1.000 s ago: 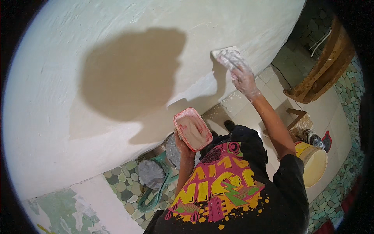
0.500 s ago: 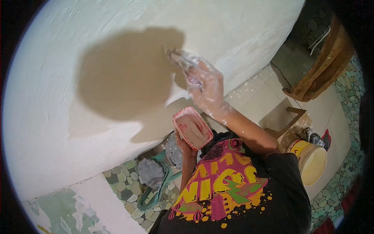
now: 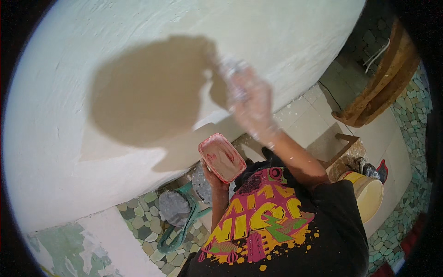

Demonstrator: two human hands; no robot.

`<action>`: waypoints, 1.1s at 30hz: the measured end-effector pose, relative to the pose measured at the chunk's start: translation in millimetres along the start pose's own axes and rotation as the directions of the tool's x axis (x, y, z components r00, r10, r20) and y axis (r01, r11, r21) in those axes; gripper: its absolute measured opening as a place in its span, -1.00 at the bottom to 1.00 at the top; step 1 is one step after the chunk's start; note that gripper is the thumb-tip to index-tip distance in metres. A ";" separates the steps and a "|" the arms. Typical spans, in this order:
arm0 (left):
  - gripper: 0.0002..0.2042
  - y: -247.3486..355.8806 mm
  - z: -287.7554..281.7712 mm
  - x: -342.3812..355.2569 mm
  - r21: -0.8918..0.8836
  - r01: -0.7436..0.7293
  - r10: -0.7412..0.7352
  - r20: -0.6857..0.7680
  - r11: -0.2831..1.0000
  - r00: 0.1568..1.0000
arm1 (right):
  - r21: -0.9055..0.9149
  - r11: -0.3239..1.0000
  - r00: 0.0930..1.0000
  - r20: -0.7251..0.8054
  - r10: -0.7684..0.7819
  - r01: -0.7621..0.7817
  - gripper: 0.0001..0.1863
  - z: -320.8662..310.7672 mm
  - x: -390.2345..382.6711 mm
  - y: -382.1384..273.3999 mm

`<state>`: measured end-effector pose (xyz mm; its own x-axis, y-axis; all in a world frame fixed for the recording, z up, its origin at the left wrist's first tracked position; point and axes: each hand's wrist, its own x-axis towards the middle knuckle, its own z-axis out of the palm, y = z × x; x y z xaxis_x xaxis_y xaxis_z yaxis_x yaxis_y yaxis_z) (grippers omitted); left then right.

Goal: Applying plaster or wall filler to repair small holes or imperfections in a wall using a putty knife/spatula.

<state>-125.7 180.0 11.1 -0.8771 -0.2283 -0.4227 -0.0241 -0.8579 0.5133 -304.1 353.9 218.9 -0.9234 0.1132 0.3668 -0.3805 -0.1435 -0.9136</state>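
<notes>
My left hand [image 3: 215, 179] grips a red rectangular tub [image 3: 201, 150] from beneath and its left side. Pale grey-beige paste [image 3: 221, 159] lies in the tub, with pinkish smears up the inner walls. Higher up, my right hand [image 3: 247, 92] is at the white wall [image 3: 152, 21], its fingers drawn together and coated in white paste. Motion blurs the fingertips, and whatever they pinch cannot be made out. Across the wall to the left falls a large dark shadow, and a damp-looking beige patch shows around it.
A yellow bucket [image 3: 369, 198] stands at the right beside a spattered wooden stool [image 3: 346, 161]. Brown draped material [image 3: 378, 87] hangs at upper right. Below the wall lie a grey round lump [image 3: 174, 207] and a green plastic frame [image 3: 175, 240] on pebble-patterned flooring [image 3: 143, 217].
My right hand has moved to the right along the wall and is more blurred. The tub in my left hand sits slightly lower and further left in view.
</notes>
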 end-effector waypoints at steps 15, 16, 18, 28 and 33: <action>-0.39 3.6 8.6 -0.2 -0.016 0.033 -0.033 0.025 0.999 0.999 | -0.676 0.234 0.595 0.369 -0.714 0.699 -0.50 -111.6 101.3 40.4; -0.39 3.4 10.3 -1.4 -0.008 0.034 -0.034 -0.005 0.999 0.999 | -0.676 0.234 0.595 0.369 -0.714 0.699 -0.50 -111.3 105.1 45.0; -0.40 3.0 -5.6 4.3 -0.008 0.042 -0.042 -0.002 0.999 0.999 | -0.706 0.204 0.574 0.336 -0.747 0.678 -0.47 -109.5 103.8 62.6; -0.42 11.0 9.2 10.8 -0.021 0.082 -0.081 0.009 0.996 0.997 | -0.695 0.652 0.897 -0.021 -0.441 0.304 -0.43 -156.3 51.6 115.7; -0.43 10.4 5.0 8.5 -0.018 0.042 -0.042 0.010 0.999 0.999 | -0.674 0.693 0.863 -0.164 -0.478 0.256 -0.50 -136.8 97.7 37.8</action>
<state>-135.8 171.5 16.6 -0.8800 -0.1873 -0.4364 -0.0525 -0.8750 0.4813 -401.8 494.0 196.1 -0.6065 0.3279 0.7243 -0.4657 0.5919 -0.6579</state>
